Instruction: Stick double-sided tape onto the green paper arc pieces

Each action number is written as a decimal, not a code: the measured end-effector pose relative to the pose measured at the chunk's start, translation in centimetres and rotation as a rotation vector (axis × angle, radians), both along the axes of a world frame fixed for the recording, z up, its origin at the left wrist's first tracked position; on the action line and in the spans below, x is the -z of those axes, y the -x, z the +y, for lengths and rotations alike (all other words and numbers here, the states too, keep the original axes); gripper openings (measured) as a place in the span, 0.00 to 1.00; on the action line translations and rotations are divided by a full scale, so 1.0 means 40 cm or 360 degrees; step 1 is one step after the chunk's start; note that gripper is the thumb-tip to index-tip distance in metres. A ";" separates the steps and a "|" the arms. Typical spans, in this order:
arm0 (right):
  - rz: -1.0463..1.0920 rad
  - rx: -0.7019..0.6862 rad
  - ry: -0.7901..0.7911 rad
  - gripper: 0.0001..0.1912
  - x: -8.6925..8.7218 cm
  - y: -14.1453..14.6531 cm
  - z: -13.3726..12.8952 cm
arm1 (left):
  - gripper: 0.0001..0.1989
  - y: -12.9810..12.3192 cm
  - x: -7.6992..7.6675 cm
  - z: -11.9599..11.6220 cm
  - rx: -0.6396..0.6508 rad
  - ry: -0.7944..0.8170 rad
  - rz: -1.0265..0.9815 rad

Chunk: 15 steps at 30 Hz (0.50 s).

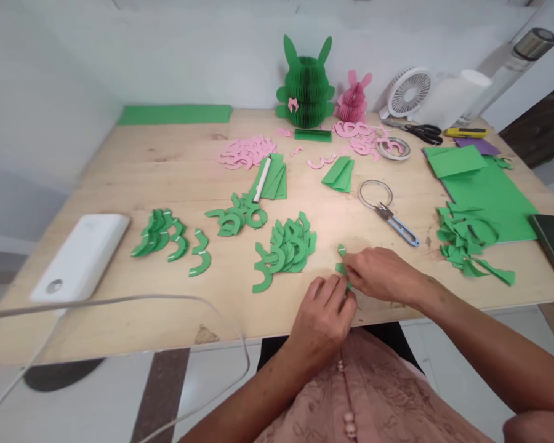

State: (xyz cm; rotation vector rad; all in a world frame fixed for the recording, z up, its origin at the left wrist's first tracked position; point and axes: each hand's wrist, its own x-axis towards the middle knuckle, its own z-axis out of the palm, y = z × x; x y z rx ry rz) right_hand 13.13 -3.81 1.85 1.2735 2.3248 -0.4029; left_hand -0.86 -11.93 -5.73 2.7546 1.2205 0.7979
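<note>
A small green paper cutout (341,250) with a whitish strip near its tip lies at the table's front edge, partly covered by my hands. My right hand (373,272) is closed on it, fingertips pressed down. My left hand (325,307) is beside it, fingers curled together at the cutout's lower end; what they pinch is hidden. Just left of them lies a heap of green wavy cutouts (289,243). Farther left is a single green cutout with white strips (200,253), next to an overlapping row of similar pieces (159,232).
A white power bank (80,257) and its cable lie left. Thread snips (397,224), a tape roll (393,148), green scraps (466,240) and a phone (553,246) are right. Behind stand green (307,89) and pink (352,101) paper figures and a small fan (409,92).
</note>
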 end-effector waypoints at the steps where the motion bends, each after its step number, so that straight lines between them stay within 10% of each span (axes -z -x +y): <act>1: 0.0008 0.0000 0.0006 0.14 -0.001 -0.002 0.001 | 0.08 -0.001 -0.001 -0.001 -0.0001 -0.0009 0.0015; 15: -0.0131 -0.0096 -0.0056 0.12 -0.016 0.026 0.001 | 0.11 -0.011 -0.004 -0.008 -0.0018 -0.0074 0.0144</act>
